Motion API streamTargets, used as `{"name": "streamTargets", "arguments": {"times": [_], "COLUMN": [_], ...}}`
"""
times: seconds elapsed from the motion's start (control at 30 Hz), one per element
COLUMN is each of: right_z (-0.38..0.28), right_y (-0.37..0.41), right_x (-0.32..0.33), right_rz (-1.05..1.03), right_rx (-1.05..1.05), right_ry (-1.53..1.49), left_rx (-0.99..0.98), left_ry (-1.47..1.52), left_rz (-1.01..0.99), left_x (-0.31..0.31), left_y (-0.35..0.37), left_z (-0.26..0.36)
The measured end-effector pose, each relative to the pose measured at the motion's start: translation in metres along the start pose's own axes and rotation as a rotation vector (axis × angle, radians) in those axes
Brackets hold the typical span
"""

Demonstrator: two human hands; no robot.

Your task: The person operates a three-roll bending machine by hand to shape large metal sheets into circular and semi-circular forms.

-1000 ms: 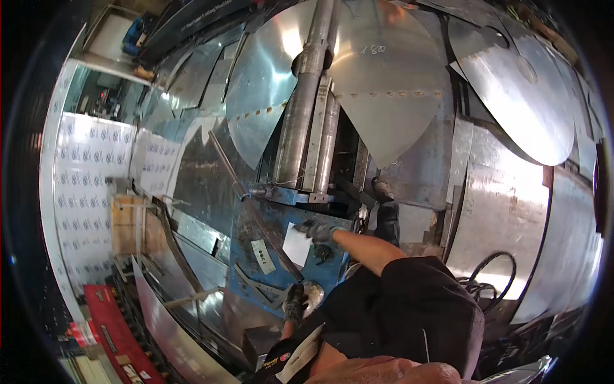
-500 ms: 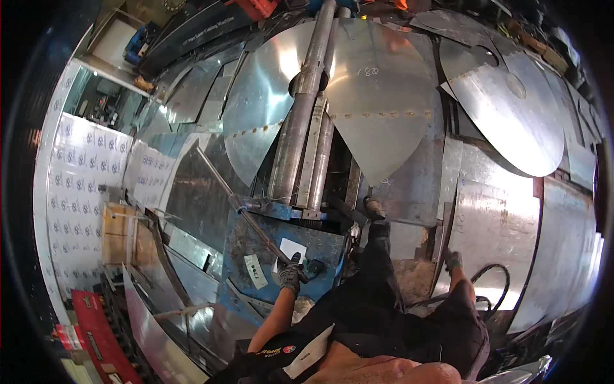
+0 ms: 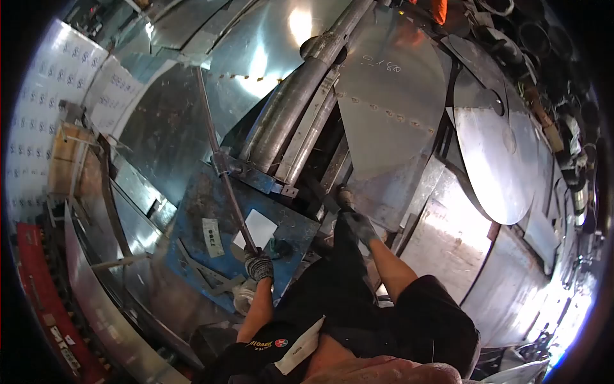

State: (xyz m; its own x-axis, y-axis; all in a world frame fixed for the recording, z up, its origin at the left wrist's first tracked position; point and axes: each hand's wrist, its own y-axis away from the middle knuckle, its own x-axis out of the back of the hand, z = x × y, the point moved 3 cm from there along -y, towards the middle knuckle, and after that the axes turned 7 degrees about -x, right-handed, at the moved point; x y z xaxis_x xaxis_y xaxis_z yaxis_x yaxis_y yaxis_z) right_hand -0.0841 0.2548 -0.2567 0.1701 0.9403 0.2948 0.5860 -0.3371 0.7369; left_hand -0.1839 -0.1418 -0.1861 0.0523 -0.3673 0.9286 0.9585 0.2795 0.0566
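Note:
My left hand (image 3: pixel 259 265), in a grey knitted glove, is closed around the lower end of a long metal bar (image 3: pixel 208 118). The bar runs up and away through a metal collar (image 3: pixel 220 164) at the edge of a blue metal table (image 3: pixel 192 185). A white sheet of paper (image 3: pixel 259 228) and a dark green object (image 3: pixel 277 248) lie by that hand. Gloved too, my right hand (image 3: pixel 361 228) is over my leg near the shoe (image 3: pixel 345 197), its fingers stretched out and somewhat blurred. I see nothing held in it.
Thick steel rollers (image 3: pixel 281 115) extend from the blue table. A large curved sheet-metal piece marked with writing (image 3: pixel 390 121) lies around them. More metal sheets (image 3: pixel 448 237) cover the floor at the right. Flat metal strips (image 3: pixel 198 269) and a label plate (image 3: pixel 212 237) are on the table.
The view has turned to the right and shifted. My right hand has moved from out at the right side to over my leg. The left hand keeps hold of the bar.

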Motion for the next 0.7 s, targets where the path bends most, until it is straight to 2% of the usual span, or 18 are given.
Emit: {"name": "streamTargets", "arguments": {"times": [0.03, 0.07, 0.1, 0.17, 0.2, 0.23, 0.3, 0.37, 0.4, 0.43, 0.5, 0.53, 0.6, 0.63, 0.67, 0.7], "right_z": [-0.027, -0.085, -0.149, -0.204, -0.232, -0.26, -0.342, -0.402, -0.428, -0.454, -0.509, -0.531, -0.567, -0.582, -0.599, -0.609], "right_y": [-0.026, -0.028, -0.029, -0.078, -0.107, -0.134, -0.138, -0.151, -0.162, -0.174, -0.189, -0.205, -0.235, -0.244, -0.244, -0.242], "right_x": [-0.007, -0.006, -0.003, -0.017, -0.024, -0.033, -0.038, -0.049, -0.056, -0.062, -0.073, -0.078, -0.086, -0.087, -0.086, -0.08], "right_rz": [0.095, 0.023, -0.045, 0.027, -0.006, -0.039, 0.109, 0.085, 0.156, 0.227, 0.341, 0.405, 0.534, 0.608, 0.566, 0.564], "right_rx": [0.216, 0.197, 0.178, 0.325, 0.365, 0.407, 0.447, 0.468, 0.625, 0.786, 0.889, 0.989, 1.136, 1.181, 1.096, 1.133], "right_ry": [0.003, 0.031, 0.057, 0.094, 0.098, 0.097, 0.292, 0.357, 0.435, 0.512, 0.817, 0.934, 1.166, 1.285, 1.465, 1.527], "left_rx": [0.007, -0.057, -0.032, 0.294, 0.063, 0.086, 0.012, -0.031, -0.088, -0.158, -0.15, -0.062, 0.013, 0.029, -0.013, -0.056], "left_ry": [-0.034, -0.079, -0.076, -0.319, -0.272, -0.275, -0.47, -0.497, -0.516, -0.748, -0.733, -0.486, -0.55, -0.544, -0.496, -0.449], "left_rz": [0.039, 0.046, 0.041, -0.129, -0.063, -0.066, -0.165, -0.164, -0.158, -0.181, -0.276, -0.333, -0.34, -0.346, -0.337, -0.323], "left_x": [0.004, 0.011, 0.011, 0.011, 0.023, 0.026, 0.022, 0.035, 0.042, 0.031, 0.035, 0.05, 0.04, 0.046, 0.069, 0.081], "left_y": [0.0, -0.007, -0.011, -0.016, -0.026, -0.039, -0.074, -0.1, -0.108, -0.117, -0.135, -0.154, -0.18, -0.187, -0.2, -0.215], "left_z": [-0.005, 0.0, -0.005, -0.031, -0.037, -0.055, -0.09, -0.105, -0.114, -0.145, -0.175, -0.171, -0.213, -0.201, -0.174, -0.152]}}
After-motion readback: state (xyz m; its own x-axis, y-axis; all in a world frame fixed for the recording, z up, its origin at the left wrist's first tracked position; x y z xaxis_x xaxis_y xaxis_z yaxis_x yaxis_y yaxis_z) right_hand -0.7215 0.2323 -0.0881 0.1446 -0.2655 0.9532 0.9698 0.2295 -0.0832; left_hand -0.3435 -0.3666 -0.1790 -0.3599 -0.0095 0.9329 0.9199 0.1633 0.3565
